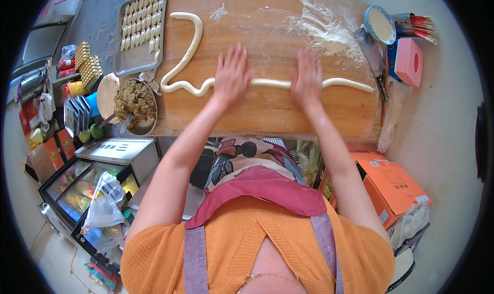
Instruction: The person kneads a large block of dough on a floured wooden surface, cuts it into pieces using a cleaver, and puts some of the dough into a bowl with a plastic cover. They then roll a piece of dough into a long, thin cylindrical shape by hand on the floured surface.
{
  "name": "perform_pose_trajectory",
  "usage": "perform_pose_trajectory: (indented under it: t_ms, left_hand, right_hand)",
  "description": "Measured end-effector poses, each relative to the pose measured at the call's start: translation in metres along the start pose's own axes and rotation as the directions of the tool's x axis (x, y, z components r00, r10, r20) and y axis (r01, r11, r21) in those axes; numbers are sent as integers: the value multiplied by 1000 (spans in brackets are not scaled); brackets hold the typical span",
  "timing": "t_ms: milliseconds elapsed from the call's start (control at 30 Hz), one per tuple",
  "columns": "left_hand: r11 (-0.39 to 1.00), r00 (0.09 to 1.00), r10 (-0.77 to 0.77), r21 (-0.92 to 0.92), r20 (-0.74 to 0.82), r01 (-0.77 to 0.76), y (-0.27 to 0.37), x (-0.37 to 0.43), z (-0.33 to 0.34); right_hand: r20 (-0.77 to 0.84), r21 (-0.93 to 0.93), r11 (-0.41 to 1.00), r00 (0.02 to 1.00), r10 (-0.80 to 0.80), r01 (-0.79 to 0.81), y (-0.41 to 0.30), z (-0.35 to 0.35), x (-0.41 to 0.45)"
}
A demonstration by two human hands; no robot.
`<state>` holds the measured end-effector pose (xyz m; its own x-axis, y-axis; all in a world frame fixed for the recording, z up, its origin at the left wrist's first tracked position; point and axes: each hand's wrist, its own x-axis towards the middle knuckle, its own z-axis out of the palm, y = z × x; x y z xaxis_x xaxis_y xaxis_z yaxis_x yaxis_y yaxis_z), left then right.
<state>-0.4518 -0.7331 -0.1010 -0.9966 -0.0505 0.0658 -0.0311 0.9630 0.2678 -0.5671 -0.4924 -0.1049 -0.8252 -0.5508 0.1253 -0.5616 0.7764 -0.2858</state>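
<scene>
A long rope of dough snakes across the wooden board, its left part bending up toward the far edge. My left hand lies palm down over the rope left of the middle, fingers pointing away from me. Farther right, my right hand is flat over the same rope, slightly blurred. Between the two hands the dough runs nearly straight. Beyond my right hand its tapered end reaches the board's right side. Neither hand is closed around the dough; both palms hide the parts beneath them.
At the far left stands a metal tray with rows of dumplings. Nearer is a bowl of chopped filling with utensils in it. Loose flour covers the board's far right. A blue bowl, a cleaver and a pink tissue box line the right edge.
</scene>
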Motion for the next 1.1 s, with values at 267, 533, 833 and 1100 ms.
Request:
perform_pose_trajectory:
  t_ms: [267, 533, 833, 1100]
  left_hand:
    - [980, 975, -199, 16, 103, 198, 17, -82, -20]
    - [991, 996, 41, -132, 74, -31, -8, -95, -15]
    - [970, 934, -221, 31, -281, 240, -11, 21, -4]
    - [829, 967, 220, -499, -127, -254, 31, 1, 6]
  right_hand:
    - [202, -50, 998, 978, 42, -32, -4, -47, -70]
    - [117, 59, 997, 992, -51, 45, 24, -33, -102]
    - [-126, -63, 979, 975, 185, -194, 49, -16, -20]
    - [4, 25, 991, 991, 134, -134, 135, -80, -90]
